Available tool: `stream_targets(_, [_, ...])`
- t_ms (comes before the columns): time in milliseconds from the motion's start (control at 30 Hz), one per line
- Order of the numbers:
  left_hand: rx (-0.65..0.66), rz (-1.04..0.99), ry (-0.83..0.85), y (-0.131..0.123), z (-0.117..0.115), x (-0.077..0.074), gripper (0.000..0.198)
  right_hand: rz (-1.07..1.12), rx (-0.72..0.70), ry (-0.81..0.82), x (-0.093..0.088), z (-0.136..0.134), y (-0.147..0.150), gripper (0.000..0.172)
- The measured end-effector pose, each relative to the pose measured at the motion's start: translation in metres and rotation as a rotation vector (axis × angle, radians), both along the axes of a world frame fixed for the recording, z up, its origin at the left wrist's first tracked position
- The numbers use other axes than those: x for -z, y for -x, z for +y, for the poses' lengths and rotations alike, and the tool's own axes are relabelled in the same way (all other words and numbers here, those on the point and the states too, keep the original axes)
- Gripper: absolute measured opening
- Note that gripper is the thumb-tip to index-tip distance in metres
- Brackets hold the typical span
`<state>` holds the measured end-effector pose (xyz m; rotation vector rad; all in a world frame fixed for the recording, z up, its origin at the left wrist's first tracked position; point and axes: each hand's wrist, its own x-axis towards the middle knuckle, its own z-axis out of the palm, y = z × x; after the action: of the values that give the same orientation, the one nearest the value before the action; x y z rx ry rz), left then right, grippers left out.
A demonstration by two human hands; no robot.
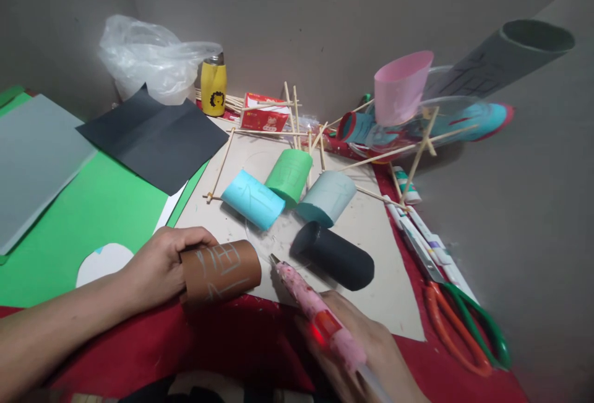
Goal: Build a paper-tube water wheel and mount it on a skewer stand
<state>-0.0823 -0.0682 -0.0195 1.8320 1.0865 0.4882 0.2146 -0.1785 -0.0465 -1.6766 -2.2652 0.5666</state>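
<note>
Brown tube [223, 271]: rolled, unplaced; left fingers [197, 237] pinch it; right fingers [341, 305], half-hidden, seemingly grip glue gun [315, 307]; four tubes [253, 200] lie beyond.

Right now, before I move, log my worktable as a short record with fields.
Left grip: around the left end of the brown tube
Right grip: holding the pink glue gun, its red light glowing
Gun tip: near the brown tube's right end, apart from it
On board: blue tube, green tube, grey tube, black tube
Far left: black sheet, grey sheet
Right side: scissors
Back: yellow bottle, red box
</note>
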Motion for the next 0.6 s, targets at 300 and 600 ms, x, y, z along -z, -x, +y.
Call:
stream_targets(300, [0.015,-0.032,0.008,0.001,0.0023,0.0058,0.017,-0.061,0.018,-0.031,0.0037,0.0005,0.0019,0.052])
stream_targets(600, [0.017,-0.022,0.017,0.0013,0.0021,0.0046,0.018,-0.071,-0.004,-0.018,0.0067,-0.0017,-0.0006,0.056])
